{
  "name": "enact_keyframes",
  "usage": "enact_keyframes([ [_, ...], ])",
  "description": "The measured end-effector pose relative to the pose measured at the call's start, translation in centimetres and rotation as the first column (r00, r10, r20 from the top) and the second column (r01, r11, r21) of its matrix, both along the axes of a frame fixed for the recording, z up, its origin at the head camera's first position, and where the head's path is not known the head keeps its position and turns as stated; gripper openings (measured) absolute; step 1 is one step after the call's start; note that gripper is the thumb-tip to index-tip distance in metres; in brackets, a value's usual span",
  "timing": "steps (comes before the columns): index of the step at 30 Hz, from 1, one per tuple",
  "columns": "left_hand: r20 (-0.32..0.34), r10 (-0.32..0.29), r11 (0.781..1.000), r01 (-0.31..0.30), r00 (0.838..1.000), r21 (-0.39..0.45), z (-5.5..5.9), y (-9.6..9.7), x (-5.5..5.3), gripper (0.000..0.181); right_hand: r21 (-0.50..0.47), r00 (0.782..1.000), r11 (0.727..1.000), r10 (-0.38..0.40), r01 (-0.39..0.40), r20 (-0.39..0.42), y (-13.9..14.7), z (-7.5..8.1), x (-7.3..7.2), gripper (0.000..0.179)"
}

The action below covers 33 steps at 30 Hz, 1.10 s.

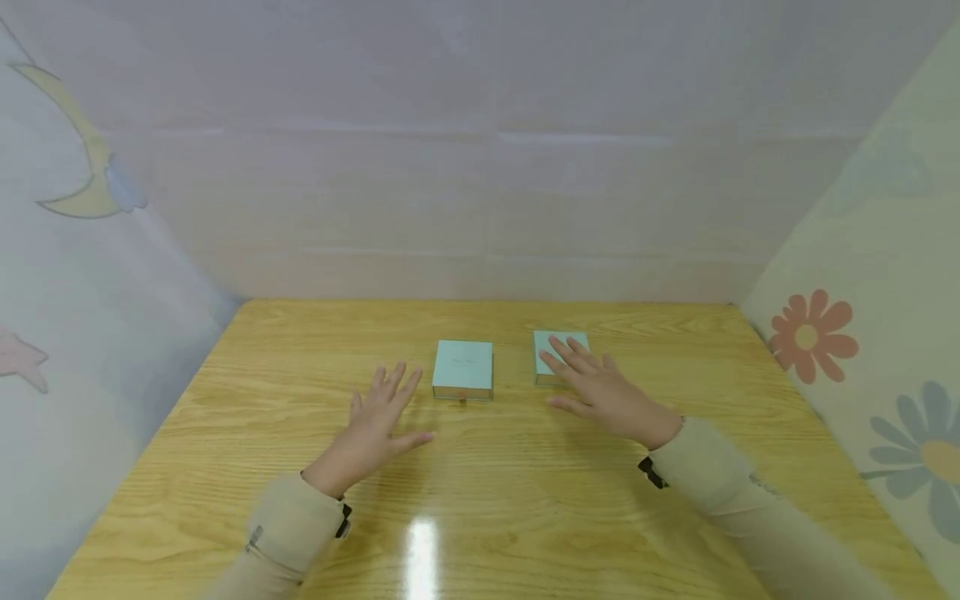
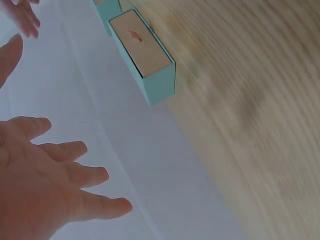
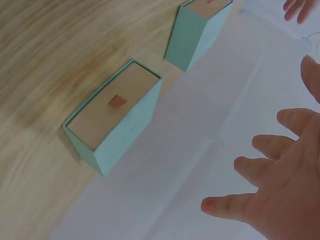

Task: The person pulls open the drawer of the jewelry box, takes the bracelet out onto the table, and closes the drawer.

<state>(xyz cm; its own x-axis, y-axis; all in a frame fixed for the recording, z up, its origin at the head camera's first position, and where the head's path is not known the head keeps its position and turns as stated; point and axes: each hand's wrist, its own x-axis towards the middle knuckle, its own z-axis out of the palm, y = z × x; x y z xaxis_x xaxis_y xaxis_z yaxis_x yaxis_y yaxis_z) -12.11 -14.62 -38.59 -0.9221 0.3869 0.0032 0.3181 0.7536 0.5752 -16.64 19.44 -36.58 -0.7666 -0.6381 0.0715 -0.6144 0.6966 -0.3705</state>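
Two small mint-green boxes rest on the wooden table. The left box [image 1: 462, 367] has faint print on its lid and a small brownish tab on its tan front face. Beside it, the right box [image 1: 550, 340] is partly hidden behind my right hand [image 1: 611, 400], which hovers with spread fingers and holds nothing. My left hand [image 1: 367, 437] is also spread and without anything in it, left of the left box and nearer to me. In the right wrist view, the right box [image 3: 132, 122] shows a tan front with a reddish tab, apart from the fingers.
The wooden table [image 1: 480, 483] reaches back to a pale cloth wall [image 1: 480, 192]. Side panels carry a yellow moon [image 1: 90, 158] at left and flowers [image 1: 813, 336] at right. A bright light reflection lies near the front of the table.
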Motion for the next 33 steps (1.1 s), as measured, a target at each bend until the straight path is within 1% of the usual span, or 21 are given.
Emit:
enact_keyframes([
  [3, 0.030, 0.011, 1.000, -0.011, 0.999, 0.019, -0.4, 0.4, 0.0, 0.086, -0.013, 1.000, 1.000, 0.001, -0.001, -0.007, -0.4, -0.5, -0.2, 0.064],
  [6, 0.047, 0.007, 1.000, -0.008, 0.999, 0.028, -0.8, 0.7, 0.1, 0.085, -0.022, 1.000, 1.000, 0.001, -0.002, -0.027, -0.8, -0.9, -0.3, 0.062],
  [13, 0.062, -0.009, 0.997, 0.004, 0.998, 0.072, -2.1, 1.2, 0.0, 0.080, -0.021, 0.998, 1.000, 0.002, -0.003, -0.057, -1.6, -1.9, -0.7, 0.061],
  [16, 0.071, -0.009, 0.995, 0.002, 0.997, 0.095, -2.5, 1.3, 0.0, 0.078, -0.018, 0.998, 1.000, -0.002, 0.001, -0.064, -1.9, -2.3, -0.8, 0.062],
  [22, 0.117, -0.005, 0.991, -0.010, 0.993, 0.134, -2.7, 1.4, 0.0, 0.077, -0.022, 0.997, 1.000, -0.011, 0.009, -0.071, -2.4, -3.0, -1.0, 0.062],
  [27, 0.136, -0.003, 0.988, -0.018, 0.991, 0.154, -2.8, 1.5, 0.0, 0.076, -0.007, 0.997, 1.000, -0.002, 0.002, -0.074, -2.9, -3.4, -1.2, 0.060],
  [30, 0.142, 0.002, 0.987, -0.025, 0.990, 0.161, -3.0, 1.6, -0.1, 0.075, -0.011, 0.998, 1.000, 0.002, -0.003, -0.057, -3.2, -3.7, -1.4, 0.059],
  [33, 0.142, 0.009, 0.987, -0.032, 0.990, 0.160, -3.0, 1.7, -0.1, 0.073, -0.027, 1.000, 1.000, 0.007, -0.008, -0.020, -3.5, -3.9, -1.6, 0.059],
])
